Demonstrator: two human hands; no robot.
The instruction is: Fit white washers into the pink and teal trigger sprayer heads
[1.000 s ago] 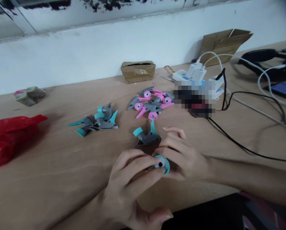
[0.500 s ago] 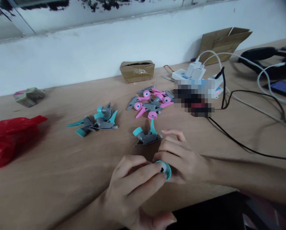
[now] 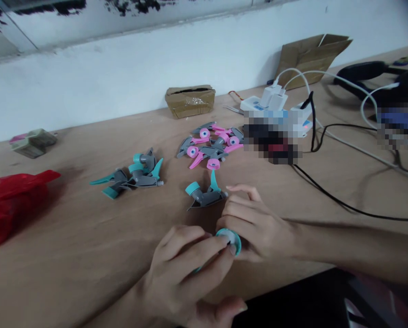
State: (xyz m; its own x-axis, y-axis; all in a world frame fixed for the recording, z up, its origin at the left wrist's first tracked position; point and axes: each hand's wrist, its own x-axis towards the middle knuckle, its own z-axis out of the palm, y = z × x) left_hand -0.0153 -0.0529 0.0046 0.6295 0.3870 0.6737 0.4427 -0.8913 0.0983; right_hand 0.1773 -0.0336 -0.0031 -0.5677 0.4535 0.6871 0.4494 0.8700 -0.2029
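A trigger spray head with a teal collar (image 3: 238,244) is between my two hands, its open end turned toward me with a whitish insert inside. My right hand (image 3: 258,225) is closed around the collar from the right. The index and middle fingertips of my left hand (image 3: 186,269) press at the collar's mouth, and a sliver of teal shows between its fingers. Most of the held piece is hidden by the hands. Just beyond them lies a grey-and-teal spray head (image 3: 207,197). Several more teal ones (image 3: 144,175) are piled to the left, and pink-and-grey spray heads (image 3: 217,148) lie farther back.
A red plastic bag (image 3: 15,200) lies at the left edge. Small cardboard boxes (image 3: 192,102) stand along the wall. A power strip (image 3: 253,105) with chargers and a black cable (image 3: 340,200) takes up the right side. Part of the scene there is pixelated.
The view has shifted slightly, so the table things appear a little farther left. Both hands keep hold of the spray head, with the left fingers moved slightly at its collar.
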